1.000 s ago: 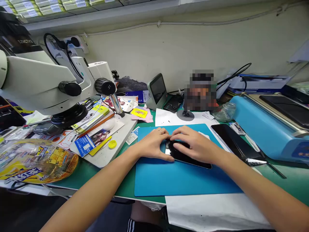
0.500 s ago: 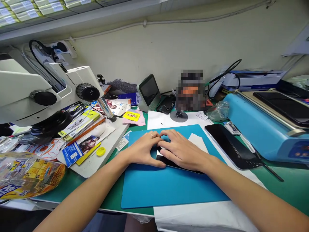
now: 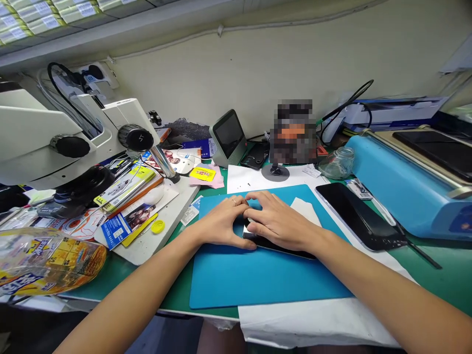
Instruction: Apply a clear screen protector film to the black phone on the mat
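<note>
A dark smartphone (image 3: pixel 260 240) lies on the blue mat (image 3: pixel 258 280), largely covered by my hands. My left hand (image 3: pixel 223 221), with a ring on one finger, curves round the phone's left end, its thumb along the near edge and its fingers at the far side. My right hand (image 3: pixel 278 221) lies across the top of the phone with bent fingers that meet the left hand's fingertips. Both hands are closed about the phone; the spot under the right fingertips is hidden. A white sheet (image 3: pixel 306 210) sticks out on the mat behind the right wrist.
A second phone (image 3: pixel 356 214) lies to the right, close to a blue machine (image 3: pixel 401 184). On the left stand a microscope (image 3: pixel 92 132), stacked packets and a plastic bag (image 3: pixel 51 260). A glass jar (image 3: pixel 337 163) and a small screen device (image 3: pixel 228 137) are at the back.
The view has shifted slightly. My right fingers have bent a little more over the phone; the left hand keeps its place round the end.
</note>
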A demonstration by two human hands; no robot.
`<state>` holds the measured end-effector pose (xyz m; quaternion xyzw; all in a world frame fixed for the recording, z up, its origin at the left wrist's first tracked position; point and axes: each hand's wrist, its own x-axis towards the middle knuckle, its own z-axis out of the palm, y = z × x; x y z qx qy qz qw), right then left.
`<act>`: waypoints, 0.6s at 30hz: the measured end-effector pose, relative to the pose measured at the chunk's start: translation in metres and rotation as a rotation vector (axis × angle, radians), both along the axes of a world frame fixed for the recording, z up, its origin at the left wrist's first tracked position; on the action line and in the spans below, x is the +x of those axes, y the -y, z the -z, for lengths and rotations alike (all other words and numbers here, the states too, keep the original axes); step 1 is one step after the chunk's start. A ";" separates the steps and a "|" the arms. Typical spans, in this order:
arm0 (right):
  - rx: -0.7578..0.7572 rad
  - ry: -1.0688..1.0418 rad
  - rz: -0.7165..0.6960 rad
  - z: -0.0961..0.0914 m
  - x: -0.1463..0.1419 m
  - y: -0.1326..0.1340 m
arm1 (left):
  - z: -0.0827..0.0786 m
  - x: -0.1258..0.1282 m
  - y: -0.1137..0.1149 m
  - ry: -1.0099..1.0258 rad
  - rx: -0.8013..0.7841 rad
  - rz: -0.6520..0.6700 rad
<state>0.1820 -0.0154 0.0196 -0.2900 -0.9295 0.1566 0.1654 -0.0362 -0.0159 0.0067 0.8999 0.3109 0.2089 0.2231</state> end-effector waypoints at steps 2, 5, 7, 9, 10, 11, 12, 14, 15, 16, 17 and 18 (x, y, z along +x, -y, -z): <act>0.004 -0.003 -0.002 0.003 -0.001 -0.001 | 0.001 0.000 0.000 -0.001 -0.006 0.000; 0.006 0.000 -0.007 0.005 -0.001 -0.002 | 0.003 -0.001 0.000 -0.002 -0.019 -0.002; 0.007 0.006 -0.014 0.006 0.000 -0.002 | 0.004 -0.002 0.000 -0.004 -0.025 -0.006; 0.009 0.008 -0.022 0.006 0.000 -0.002 | 0.004 -0.002 0.000 -0.011 -0.029 -0.012; 0.010 0.008 -0.025 0.007 0.001 -0.002 | 0.004 -0.002 0.000 -0.016 -0.032 -0.015; 0.012 0.005 -0.026 0.007 0.001 -0.002 | 0.003 -0.002 0.000 -0.021 -0.033 -0.019; 0.013 0.002 -0.025 0.007 0.001 -0.002 | 0.003 -0.002 0.001 -0.027 -0.035 -0.022; 0.016 -0.001 -0.020 0.008 0.002 -0.001 | 0.003 -0.001 0.001 -0.038 -0.039 -0.029; 0.017 -0.002 -0.020 0.009 0.002 -0.001 | 0.003 -0.001 0.001 -0.043 -0.042 -0.032; 0.017 -0.002 -0.019 0.009 0.003 -0.001 | 0.003 -0.001 0.002 -0.047 -0.046 -0.035; 0.016 -0.003 -0.019 0.009 0.003 0.000 | 0.003 -0.001 0.002 -0.050 -0.049 -0.038; 0.018 -0.003 -0.019 0.009 0.004 0.000 | 0.003 -0.002 0.002 -0.052 -0.049 -0.040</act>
